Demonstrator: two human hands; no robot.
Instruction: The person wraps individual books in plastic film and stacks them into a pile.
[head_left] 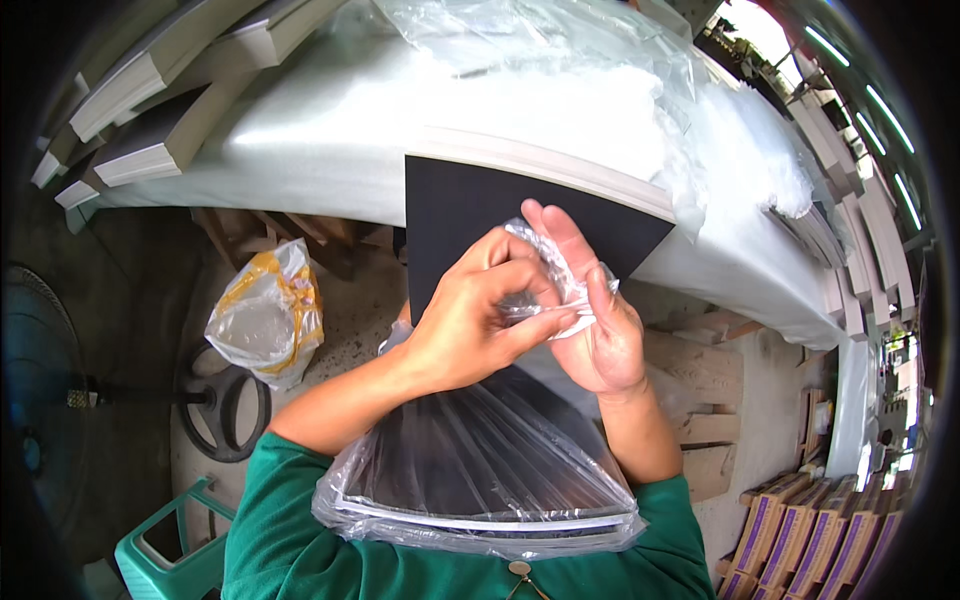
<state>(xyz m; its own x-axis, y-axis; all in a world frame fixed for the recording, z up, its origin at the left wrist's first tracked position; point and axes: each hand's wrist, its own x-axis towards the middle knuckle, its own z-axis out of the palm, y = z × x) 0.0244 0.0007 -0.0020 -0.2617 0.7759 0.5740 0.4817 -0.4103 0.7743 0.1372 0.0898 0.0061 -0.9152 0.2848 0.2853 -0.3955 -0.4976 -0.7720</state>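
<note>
My left hand (480,310) is closed, its fingers and thumb pinching a bunched piece of clear plastic film (545,255). Opposite it, my right hand (605,345) keeps its fingers stretched out and holds the film between thumb and palm. Below both hands, a clear plastic bag (480,450) lies over a black panel with a white edge, close against my body. Pleats in the bag run up toward my hands. Behind the hands is a black panel (450,215) with a thick white edge, at the table's front. Whether the two black areas are one piece is hidden.
White sheeting covers the table (310,150). Black-and-white slabs (160,150) are stacked at the far left, more (865,250) at the right. A plastic sack (265,315), a green stool (170,545) and a fan (45,400) stand left. Cartons (800,530) are lower right.
</note>
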